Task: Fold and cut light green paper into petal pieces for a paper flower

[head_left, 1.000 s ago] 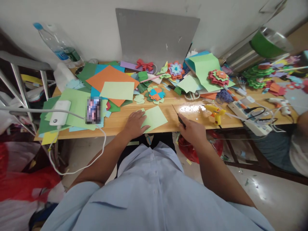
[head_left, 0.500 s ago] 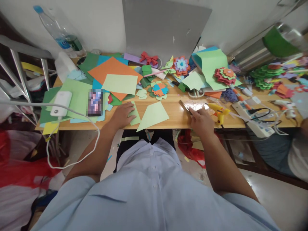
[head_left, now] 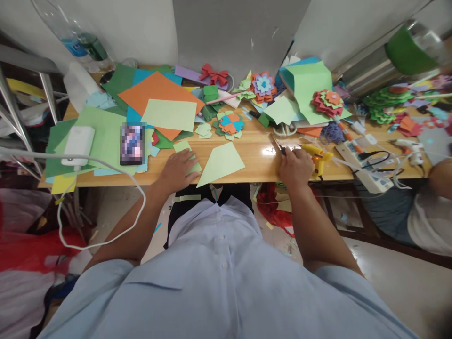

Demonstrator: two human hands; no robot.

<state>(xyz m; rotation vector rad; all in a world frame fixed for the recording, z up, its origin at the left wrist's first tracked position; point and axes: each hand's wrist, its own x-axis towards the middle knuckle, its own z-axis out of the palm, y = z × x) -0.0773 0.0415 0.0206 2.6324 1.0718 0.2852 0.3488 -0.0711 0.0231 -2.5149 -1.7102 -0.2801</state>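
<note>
My left hand (head_left: pixel 179 170) lies with its fingers spread on a small pale green strip of paper (head_left: pixel 187 151) near the table's front edge. Just right of it is a larger pale green four-sided piece (head_left: pixel 223 162). My right hand (head_left: pixel 295 167) is wrapped round the dark handle of scissors (head_left: pixel 276 142), whose blades point up and left over the wood. Close beside that hand, on its right, lies a yellow glue gun (head_left: pixel 319 157).
A phone (head_left: pixel 133 143) and a white power bank (head_left: pixel 78 145) rest on green sheets at left. Paper flowers (head_left: pixel 230 123) line the back. A power strip (head_left: pixel 367 170) with cables sits at right, near another person's arm (head_left: pixel 441 181).
The scissors' blades look narrower and have turned slightly, with my right hand closed more round the handle. My left hand's fingers have shifted on the strip. The whole view has moved a little.
</note>
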